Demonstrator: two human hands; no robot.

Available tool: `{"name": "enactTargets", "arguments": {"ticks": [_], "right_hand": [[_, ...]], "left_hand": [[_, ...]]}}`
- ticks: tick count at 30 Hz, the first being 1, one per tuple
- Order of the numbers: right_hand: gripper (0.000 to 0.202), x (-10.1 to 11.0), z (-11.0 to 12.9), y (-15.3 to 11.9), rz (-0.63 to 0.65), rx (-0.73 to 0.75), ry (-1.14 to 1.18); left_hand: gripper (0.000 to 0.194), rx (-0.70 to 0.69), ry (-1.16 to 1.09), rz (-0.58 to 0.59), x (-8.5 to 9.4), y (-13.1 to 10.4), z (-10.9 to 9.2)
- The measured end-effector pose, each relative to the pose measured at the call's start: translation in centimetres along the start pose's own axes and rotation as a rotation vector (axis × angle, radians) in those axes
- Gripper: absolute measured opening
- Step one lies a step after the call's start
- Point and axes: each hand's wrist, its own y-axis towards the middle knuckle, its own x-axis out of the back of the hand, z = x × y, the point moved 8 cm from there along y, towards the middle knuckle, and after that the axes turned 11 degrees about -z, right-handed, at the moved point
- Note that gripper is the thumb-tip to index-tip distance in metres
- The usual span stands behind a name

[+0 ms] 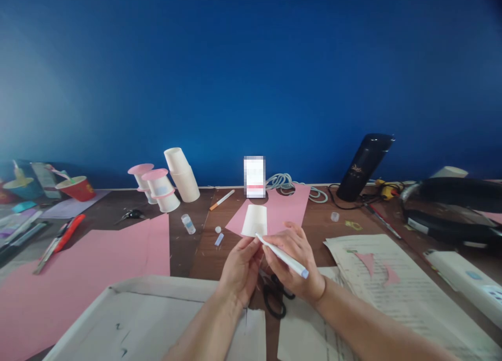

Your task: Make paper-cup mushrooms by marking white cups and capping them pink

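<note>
The cup [254, 220] is plain white and tapered, its narrower end up and farther away, its wider edge nearest the left hand [240, 269], which holds it there. The pen [285, 257] is slim and white with a pale blue end. It slants in the right hand [296, 251], blue end low and to the right, tip at the cup's near edge; contact is unclear.

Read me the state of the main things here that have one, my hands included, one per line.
Paper cup: upside down, held
Pen: slanted, front end at the cup's lower edge
Left hand: holding the cup
Right hand: closed around the pen
Scissors: partly hidden, open or shut unclear
Phone: upright, screen lit
Cup stack: upside down, nested
Flask: standing
Cable: coiled
</note>
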Motion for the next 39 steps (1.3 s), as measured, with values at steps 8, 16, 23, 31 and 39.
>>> {"name": "enactTargets", "arguments": {"ticks": [8, 16, 23, 31, 39], "right_hand": [[0.021, 0.00, 0.27, 0.13, -0.007, 0.024, -0.018], [0.020, -0.02, 0.31, 0.25, -0.006, 0.024, -0.069], [0.019, -0.03, 0.37, 0.29, -0.011, 0.034, -0.085], [0.016, -0.13, 0.21, 0.15, -0.011, 0.020, -0.084], [0.015, -0.34, 0.07, 0.01, -0.003, 0.023, -0.077]], "left_hand": [[0.014, -0.058, 0.056, 0.019, -0.20, -0.06, -0.25], [0.014, -0.071, 0.074, 0.034, -0.38, -0.08, -0.27], [0.014, -0.061, 0.068, 0.034, -0.46, -0.22, -0.21], [0.017, -0.047, 0.069, 0.018, -0.33, -0.14, -0.20], [0.014, -0.054, 0.051, 0.039, -0.31, -0.02, -0.23]]}}
